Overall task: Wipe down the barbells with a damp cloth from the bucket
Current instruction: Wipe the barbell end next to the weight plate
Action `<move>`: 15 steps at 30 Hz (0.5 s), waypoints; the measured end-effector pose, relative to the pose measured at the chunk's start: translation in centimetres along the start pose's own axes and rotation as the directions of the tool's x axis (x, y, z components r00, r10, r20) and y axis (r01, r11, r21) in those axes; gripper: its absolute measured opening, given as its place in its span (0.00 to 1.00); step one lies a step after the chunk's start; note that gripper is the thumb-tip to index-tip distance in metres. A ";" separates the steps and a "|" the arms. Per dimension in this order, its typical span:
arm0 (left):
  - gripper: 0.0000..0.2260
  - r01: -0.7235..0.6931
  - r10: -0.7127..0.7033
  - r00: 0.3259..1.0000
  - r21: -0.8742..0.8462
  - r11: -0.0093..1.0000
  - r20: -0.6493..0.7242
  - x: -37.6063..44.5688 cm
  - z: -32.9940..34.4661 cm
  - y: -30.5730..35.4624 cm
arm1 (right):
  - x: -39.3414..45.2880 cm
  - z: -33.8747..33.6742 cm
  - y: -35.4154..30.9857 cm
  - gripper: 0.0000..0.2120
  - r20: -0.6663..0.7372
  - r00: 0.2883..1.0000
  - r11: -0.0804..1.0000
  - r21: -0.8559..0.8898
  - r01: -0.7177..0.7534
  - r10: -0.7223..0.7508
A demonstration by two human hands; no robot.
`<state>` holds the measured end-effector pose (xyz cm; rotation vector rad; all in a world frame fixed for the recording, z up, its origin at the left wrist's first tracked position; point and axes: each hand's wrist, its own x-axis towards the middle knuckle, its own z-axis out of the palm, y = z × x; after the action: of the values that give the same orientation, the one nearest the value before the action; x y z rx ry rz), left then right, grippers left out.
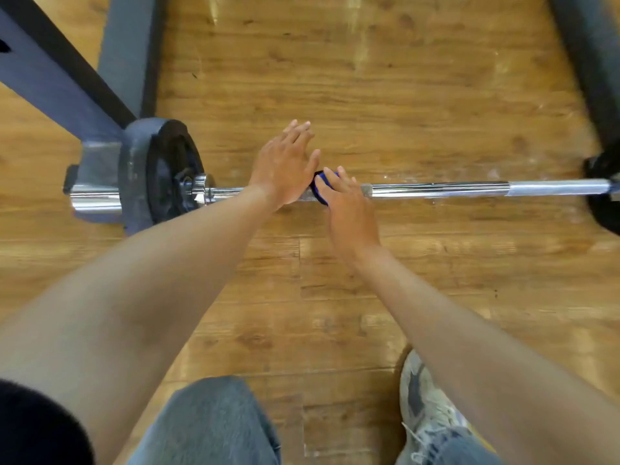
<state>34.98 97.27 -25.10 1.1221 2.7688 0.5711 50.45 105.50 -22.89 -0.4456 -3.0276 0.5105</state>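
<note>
Cloth (322,186), blue, sits wrapped on barbell (436,189) shaft left of mid, my right hand (349,213) pressing it w/ straight fingers, left hand (285,169) flat beside, fingers together; looks partway thru, long stretch to right prob. still unwiped, bucket not in view.

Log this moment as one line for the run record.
step: wiping barbell | cloth: blue, on bar | right hand: on cloth | left hand: flat on bar | bucket: not in view
</note>
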 end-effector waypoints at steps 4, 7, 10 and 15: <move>0.21 0.095 -0.079 0.982 0.086 0.992 -0.172 0.8 -0.6 0.6 | 0.5 0.0 1.4 0.33 -0.051 0.998 0.999 -0.035 0.039 -0.041; 0.23 0.277 -0.266 0.945 0.034 0.960 -0.187 0.2 -0.1 1.0 | 1.7 0.0 1.1 0.30 -0.072 0.997 0.999 -0.004 -0.036 0.036; 0.25 0.260 -0.248 0.963 0.133 0.956 -0.104 -0.7 0.5 1.1 | 2.3 0.1 -0.6 0.28 -0.087 0.987 0.990 0.055 -0.130 0.135; 0.26 0.280 -0.284 0.959 0.202 0.938 -0.008 1.0 0.3 1.1 | 2.5 0.0 -0.1 0.31 -0.055 0.998 1.000 0.023 -0.010 0.011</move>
<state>35.00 98.78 -24.92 0.7296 2.9453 0.2488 48.06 106.17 -22.87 -0.4665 -2.9652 0.5238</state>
